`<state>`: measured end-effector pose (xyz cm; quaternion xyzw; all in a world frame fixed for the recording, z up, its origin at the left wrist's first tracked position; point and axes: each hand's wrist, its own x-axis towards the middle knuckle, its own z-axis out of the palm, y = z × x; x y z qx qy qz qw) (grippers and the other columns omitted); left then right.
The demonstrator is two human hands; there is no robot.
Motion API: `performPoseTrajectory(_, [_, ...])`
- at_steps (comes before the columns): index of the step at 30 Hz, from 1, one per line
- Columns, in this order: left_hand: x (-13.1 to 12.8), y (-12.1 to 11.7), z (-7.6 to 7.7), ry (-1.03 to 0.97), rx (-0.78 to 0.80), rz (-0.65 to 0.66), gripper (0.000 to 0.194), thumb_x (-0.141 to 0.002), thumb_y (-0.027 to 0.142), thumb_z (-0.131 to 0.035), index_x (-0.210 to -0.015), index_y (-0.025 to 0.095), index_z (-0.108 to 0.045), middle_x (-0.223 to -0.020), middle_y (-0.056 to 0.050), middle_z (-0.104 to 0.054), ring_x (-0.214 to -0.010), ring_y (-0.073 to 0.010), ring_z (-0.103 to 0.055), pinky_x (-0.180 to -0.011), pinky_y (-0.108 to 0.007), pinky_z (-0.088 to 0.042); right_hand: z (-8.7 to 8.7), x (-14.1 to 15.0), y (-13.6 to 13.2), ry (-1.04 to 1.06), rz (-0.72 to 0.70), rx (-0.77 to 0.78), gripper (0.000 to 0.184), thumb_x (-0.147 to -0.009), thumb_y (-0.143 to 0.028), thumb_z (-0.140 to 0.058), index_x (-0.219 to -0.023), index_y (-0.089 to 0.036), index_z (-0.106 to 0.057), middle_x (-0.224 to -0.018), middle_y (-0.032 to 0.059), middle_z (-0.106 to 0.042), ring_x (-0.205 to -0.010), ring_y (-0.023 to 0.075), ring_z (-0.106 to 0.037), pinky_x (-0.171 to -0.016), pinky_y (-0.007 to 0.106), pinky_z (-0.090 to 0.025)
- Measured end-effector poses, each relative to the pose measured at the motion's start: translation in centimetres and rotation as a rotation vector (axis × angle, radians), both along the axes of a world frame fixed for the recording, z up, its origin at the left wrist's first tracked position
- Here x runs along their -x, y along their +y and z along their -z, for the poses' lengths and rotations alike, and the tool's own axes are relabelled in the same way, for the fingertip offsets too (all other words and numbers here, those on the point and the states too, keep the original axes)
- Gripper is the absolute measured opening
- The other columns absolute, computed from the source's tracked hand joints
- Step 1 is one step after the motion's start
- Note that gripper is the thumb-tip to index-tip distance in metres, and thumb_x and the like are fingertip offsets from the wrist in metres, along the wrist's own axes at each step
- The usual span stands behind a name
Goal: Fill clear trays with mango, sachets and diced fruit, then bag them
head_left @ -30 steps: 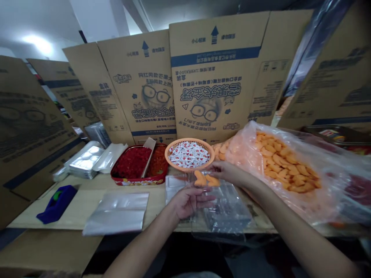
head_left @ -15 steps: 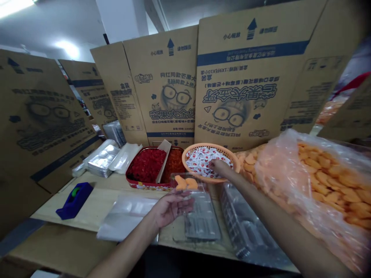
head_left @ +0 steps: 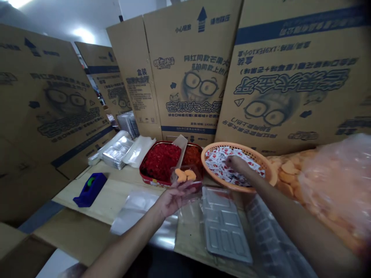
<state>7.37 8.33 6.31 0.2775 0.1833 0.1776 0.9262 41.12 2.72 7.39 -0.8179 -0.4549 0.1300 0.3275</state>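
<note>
Head view: across the pale wooden surface [head_left: 120, 188], a blue tape dispenser [head_left: 90, 189] and a red-rimmed tub [head_left: 162, 160] stand before upright printed cardboard boxes [head_left: 188, 77]. The left hand [head_left: 172, 199], fingers parted, supports a clear plastic tray [head_left: 175, 177] with orange candies [head_left: 185, 175]; the right hand [head_left: 236, 163] dips into white packets [head_left: 222, 164] inside an orange basket [head_left: 269, 170], its grip hidden.

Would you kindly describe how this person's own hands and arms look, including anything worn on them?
The left hand and the right hand are both bare, without gloves. No sleeve, watch or bracelet shows on the left forearm or the right forearm. Rings, if any, are too unclear to tell.
</note>
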Motion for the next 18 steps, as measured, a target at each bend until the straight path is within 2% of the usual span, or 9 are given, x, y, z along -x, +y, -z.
performPoseTrajectory(2, [-0.3, 0.3, 0.0, -0.01, 0.007, -0.029, 0.046, -0.058, -0.008, -0.052, -0.094, 0.02, -0.061, -0.123, -0.005, -0.058, -0.112, -0.0261, -0.055, -0.098, -0.051, -0.037, -1.1, 1.2, 0.0, 0.007, 0.029, 0.003, 0.016, -0.064, -0.029, -0.057, -0.052, -0.019, -0.053, -0.046, 0.0009, -0.049, -0.055, 0.0164, -0.049, -0.057, 0.029, -0.038])
performPoseTrajectory(4, [-0.6, 0.6, 0.0, -0.025, 0.003, -0.048, 0.049, -0.057, -0.009, -0.051, -0.095, 0.02, -0.06, -0.123, -0.006, -0.057, -0.11, -0.0255, -0.056, -0.098, -0.051, -0.036, -2.5, 3.7, 0.0, 0.081, -0.029, -0.046, 0.019, -0.068, -0.036, -0.054, -0.063, -0.019, -0.058, -0.056, 0.001, -0.055, -0.058, 0.0149, -0.049, -0.056, 0.027, -0.039])
performPoseTrajectory(7, [-0.9, 1.0, 0.0, -0.067, 0.013, -0.064, 0.051, -0.06, -0.006, -0.053, -0.103, 0.02, -0.059, -0.124, -0.006, -0.057, -0.11, -0.0248, -0.056, -0.099, -0.052, -0.036, -4.1, 9.1, 0.2, 0.315, -0.277, -0.114, 0.026, -0.068, -0.044, -0.056, -0.073, -0.019, -0.062, -0.067, 0.0008, -0.06, -0.061, 0.0141, -0.051, -0.058, 0.026, -0.04])
performPoseTrajectory(10, [-1.2, 1.2, 0.0, -0.076, 0.079, -0.082, 0.033, -0.075, 0.015, -0.059, -0.108, 0.017, -0.058, -0.111, -0.008, -0.063, -0.104, -0.0248, -0.059, -0.097, -0.051, -0.038, -4.6, 14.6, 0.9, 0.339, -0.413, -0.083, 0.02, -0.069, -0.036, -0.055, -0.073, -0.018, -0.063, -0.066, 0.0001, -0.061, -0.06, 0.0137, -0.051, -0.057, 0.026, -0.041])
performPoseTrajectory(12, [-1.3, 1.2, -0.1, -0.062, 0.115, -0.087, 0.033, -0.081, 0.036, -0.056, -0.107, 0.015, -0.059, -0.099, -0.009, -0.066, -0.097, -0.0249, -0.062, -0.094, -0.05, -0.04, -4.3, 17.2, 1.6, 0.288, -0.448, -0.079, 0.014, -0.069, -0.029, -0.055, -0.071, -0.017, -0.063, -0.065, 0.0004, -0.061, -0.06, 0.0141, -0.052, -0.058, 0.026, -0.041])
performPoseTrajectory(15, [-1.3, 1.2, -0.2, -0.039, 0.122, -0.093, 0.045, -0.082, 0.051, -0.05, -0.106, 0.014, -0.06, -0.091, -0.011, -0.068, -0.092, -0.0256, -0.063, -0.092, -0.048, -0.042, -3.8, 18.9, 2.5, 0.241, -0.469, -0.097, 0.009, -0.068, -0.025, -0.057, -0.068, -0.018, -0.063, -0.069, 0.002, -0.062, -0.065, 0.0161, -0.055, -0.062, 0.028, -0.043])
performPoseTrajectory(18, [-0.8, 1.3, -0.3, -0.017, 0.121, -0.09, 0.053, -0.082, 0.055, -0.047, -0.109, 0.011, -0.059, -0.092, -0.013, -0.068, -0.092, -0.0254, -0.063, -0.09, -0.046, -0.043, -3.6, 17.2, 2.9, 0.209, -0.406, -0.16, 0.016, -0.073, -0.031, -0.055, -0.08, -0.019, -0.063, -0.084, 0.0048, -0.063, -0.076, 0.0185, -0.057, -0.068, 0.028, -0.044])
